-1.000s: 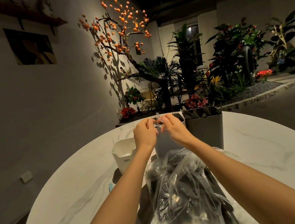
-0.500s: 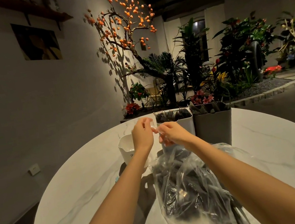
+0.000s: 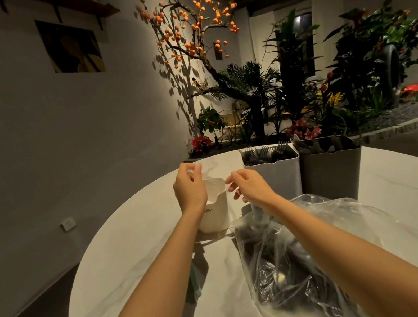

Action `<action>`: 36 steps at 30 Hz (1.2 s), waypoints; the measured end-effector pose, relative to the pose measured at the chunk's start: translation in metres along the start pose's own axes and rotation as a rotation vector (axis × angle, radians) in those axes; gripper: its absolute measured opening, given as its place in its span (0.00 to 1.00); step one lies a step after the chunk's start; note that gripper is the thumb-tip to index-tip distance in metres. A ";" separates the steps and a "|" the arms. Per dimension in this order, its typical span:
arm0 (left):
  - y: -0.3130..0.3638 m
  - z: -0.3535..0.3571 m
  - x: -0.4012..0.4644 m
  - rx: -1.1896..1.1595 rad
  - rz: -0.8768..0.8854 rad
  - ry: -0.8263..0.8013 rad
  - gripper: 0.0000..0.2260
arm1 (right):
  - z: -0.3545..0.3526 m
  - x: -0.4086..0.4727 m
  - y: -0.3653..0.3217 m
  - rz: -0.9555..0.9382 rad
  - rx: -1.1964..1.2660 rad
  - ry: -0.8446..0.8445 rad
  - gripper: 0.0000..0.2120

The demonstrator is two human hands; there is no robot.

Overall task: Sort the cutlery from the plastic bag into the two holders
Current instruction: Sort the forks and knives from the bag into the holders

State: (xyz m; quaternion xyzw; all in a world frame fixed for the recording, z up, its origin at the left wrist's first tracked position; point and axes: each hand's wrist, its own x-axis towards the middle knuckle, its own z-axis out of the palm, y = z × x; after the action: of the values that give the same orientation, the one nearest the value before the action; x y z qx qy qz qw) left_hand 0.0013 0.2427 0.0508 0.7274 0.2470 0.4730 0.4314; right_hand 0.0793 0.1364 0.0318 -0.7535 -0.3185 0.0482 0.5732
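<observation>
My left hand (image 3: pixel 190 191) pinches a thin clear wrapper (image 3: pixel 213 182) above a small white tub (image 3: pixel 215 214). My right hand (image 3: pixel 249 187) hovers just right of the wrapper with fingers loosely curled, and I see nothing in it. The clear plastic bag (image 3: pixel 289 258), full of dark cutlery, lies on the table under my right forearm. Behind it stand the white holder (image 3: pixel 275 177) with several forks and, touching its right side, the grey holder (image 3: pixel 332 175) with dark cutlery.
Everything sits on a round white marble table (image 3: pixel 135 255), with its far edge just behind the holders. A bed of plants and an orange-fruited tree (image 3: pixel 194 21) lies beyond. A wall stands to the left.
Both hands have moved left from in front of the white holder to the small white tub. They have drawn apart, and the wrapper stays with my left hand.
</observation>
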 end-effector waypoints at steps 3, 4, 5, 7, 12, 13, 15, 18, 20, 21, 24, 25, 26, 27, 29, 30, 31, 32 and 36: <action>-0.009 -0.007 0.008 0.046 0.024 0.057 0.04 | 0.004 0.005 0.004 -0.013 0.009 0.050 0.15; -0.014 -0.008 0.011 0.101 0.029 0.051 0.04 | 0.005 0.006 0.005 -0.013 0.012 0.054 0.15; -0.018 -0.009 0.013 0.184 0.036 0.029 0.05 | 0.006 0.007 0.006 -0.015 0.010 0.054 0.15; -0.027 -0.008 0.018 0.401 0.063 -0.074 0.08 | 0.009 0.010 0.008 -0.011 -0.003 0.047 0.15; -0.034 -0.003 0.014 0.981 0.258 -0.314 0.13 | 0.011 0.014 0.018 0.010 -0.016 0.003 0.15; -0.034 -0.004 0.012 0.996 0.265 -0.324 0.13 | 0.011 0.014 0.019 0.009 -0.017 -0.002 0.15; -0.033 -0.005 0.009 0.914 0.204 -0.320 0.15 | 0.011 0.013 0.019 0.013 -0.027 -0.007 0.14; -0.031 -0.004 0.007 0.766 0.197 -0.263 0.18 | 0.007 0.010 0.015 0.010 -0.033 -0.001 0.14; -0.024 -0.001 0.002 0.653 0.235 -0.254 0.17 | 0.004 0.007 0.010 0.008 -0.022 0.004 0.13; -0.020 0.001 -0.002 0.586 0.251 -0.260 0.16 | 0.001 0.004 0.007 0.006 -0.011 0.010 0.13; -0.003 0.006 -0.017 0.356 0.250 -0.332 0.13 | -0.007 -0.004 -0.002 -0.011 0.032 0.049 0.12; 0.002 0.008 -0.022 0.295 0.249 -0.370 0.13 | -0.010 -0.007 -0.004 -0.016 0.045 0.063 0.12; 0.007 0.010 -0.027 0.258 0.252 -0.400 0.12 | -0.013 -0.010 -0.006 -0.021 0.057 0.073 0.12; 0.011 0.012 -0.032 0.241 0.260 -0.419 0.13 | -0.017 -0.014 -0.007 -0.025 0.065 0.081 0.12; 0.020 0.016 -0.042 0.220 0.267 -0.439 0.14 | -0.025 -0.021 -0.010 -0.043 0.054 0.101 0.13; 0.024 0.019 -0.046 0.207 0.270 -0.445 0.15 | -0.029 -0.023 -0.010 -0.057 0.035 0.114 0.14; 0.028 0.020 -0.052 0.194 0.274 -0.454 0.15 | -0.034 -0.026 -0.010 -0.070 0.015 0.125 0.15; 0.032 0.023 -0.056 0.181 0.275 -0.464 0.16 | -0.039 -0.029 -0.011 -0.080 -0.002 0.134 0.16; 0.046 0.029 -0.079 0.100 0.291 -0.481 0.17 | -0.060 -0.046 -0.013 -0.086 -0.016 0.171 0.18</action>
State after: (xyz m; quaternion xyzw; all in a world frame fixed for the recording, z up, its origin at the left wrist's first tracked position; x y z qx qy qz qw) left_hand -0.0090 0.1473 0.0480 0.8669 0.0536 0.3311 0.3686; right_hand 0.0637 0.0637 0.0501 -0.7451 -0.3009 -0.0433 0.5937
